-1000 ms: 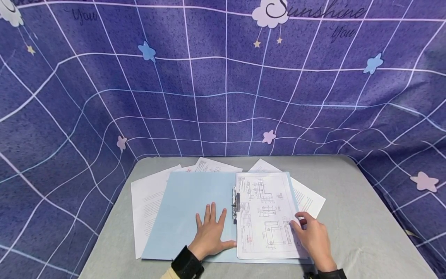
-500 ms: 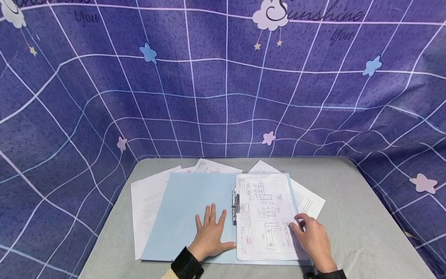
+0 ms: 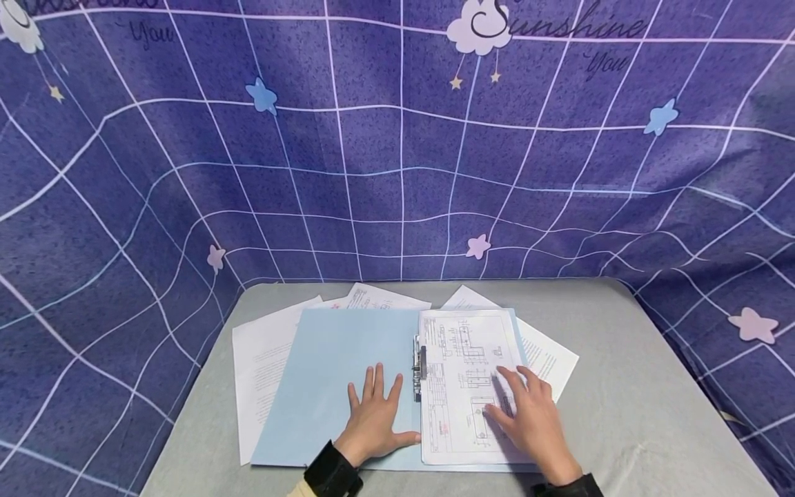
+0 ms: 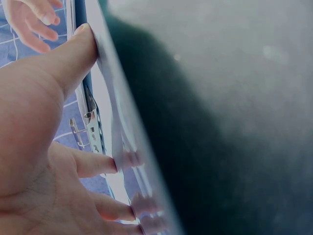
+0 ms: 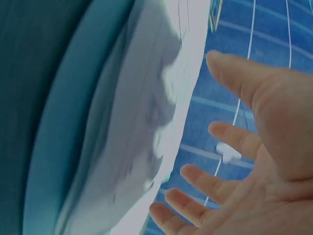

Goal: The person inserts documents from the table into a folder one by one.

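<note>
A light blue folder (image 3: 341,352) lies opened flat on the table. On its right half is a stack of sheets, the top one a technical drawing (image 3: 456,414) with a red stamp. A metal clip (image 3: 417,369) sits at the fold, by the sheets' left edge. My left hand (image 3: 375,422) rests on the folder's left cover with fingers spread, its thumb reaching the sheets' edge. My right hand (image 3: 533,424) is over the drawing's right part, fingers loosely bent and holding nothing. In the right wrist view its fingers (image 5: 210,183) stand apart from the paper.
Loose printed sheets stick out from under the folder: one at the left (image 3: 263,379), one at the back (image 3: 388,297) and one at the right (image 3: 549,352). A grey cloth (image 3: 646,386) covers the table. A purple patterned curtain (image 3: 373,193) surrounds the back and sides.
My right hand has left the sheets' right edge, where its thumb and fingers were, and moved left and up over the drawing, its fingers extending. The left hand has stayed in place.
</note>
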The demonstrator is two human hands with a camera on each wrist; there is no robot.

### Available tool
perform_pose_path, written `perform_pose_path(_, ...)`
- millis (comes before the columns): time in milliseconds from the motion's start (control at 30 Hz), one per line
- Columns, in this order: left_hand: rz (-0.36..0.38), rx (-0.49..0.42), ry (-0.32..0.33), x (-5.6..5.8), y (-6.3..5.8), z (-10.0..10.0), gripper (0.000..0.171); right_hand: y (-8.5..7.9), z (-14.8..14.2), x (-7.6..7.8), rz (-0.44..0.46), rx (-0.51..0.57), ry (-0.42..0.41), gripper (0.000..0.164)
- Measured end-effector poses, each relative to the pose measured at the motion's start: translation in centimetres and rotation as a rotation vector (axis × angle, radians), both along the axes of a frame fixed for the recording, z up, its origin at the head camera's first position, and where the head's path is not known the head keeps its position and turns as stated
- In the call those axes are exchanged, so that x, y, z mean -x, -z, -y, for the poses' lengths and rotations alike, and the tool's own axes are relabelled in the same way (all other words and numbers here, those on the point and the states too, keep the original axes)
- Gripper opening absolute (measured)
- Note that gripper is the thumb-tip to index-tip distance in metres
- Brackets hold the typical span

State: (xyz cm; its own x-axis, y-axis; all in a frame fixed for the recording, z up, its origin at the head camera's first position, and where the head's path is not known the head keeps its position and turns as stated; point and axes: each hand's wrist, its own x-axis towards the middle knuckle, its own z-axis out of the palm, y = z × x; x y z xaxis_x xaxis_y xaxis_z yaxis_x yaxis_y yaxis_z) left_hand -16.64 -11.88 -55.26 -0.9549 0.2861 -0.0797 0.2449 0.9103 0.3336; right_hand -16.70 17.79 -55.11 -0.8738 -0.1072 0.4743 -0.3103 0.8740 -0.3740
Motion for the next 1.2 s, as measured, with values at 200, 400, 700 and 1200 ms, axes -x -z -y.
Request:
perform_pose_path(200, -0.007, -0.001, -0.002, 0.0, 0.0, -0.1, 0.11, 0.1, 2.0, -0.5, 0.022, -0.063, -0.075, 0.071)
perform_pose_path(400, -0.009, -0.005, -0.006, -0.1, 0.1, -0.1, 0.111, 0.5, 3.2, -0.9, 0.119, -0.094, -0.093, 0.07)
perform_pose_path(700, -0.013, 0.003, -0.006, 0.0, 0.2, -0.1, 0.112, 1.0, 3.6, -1.0, 0.188, -0.135, -0.066, 0.071)
perform_pose_path(1200, -0.015, -0.011, -0.002, 0.0, -0.1, -0.2, 0.11, 0.5, 4.1, -1.1, 0.253, -0.198, -0.026, 0.071)
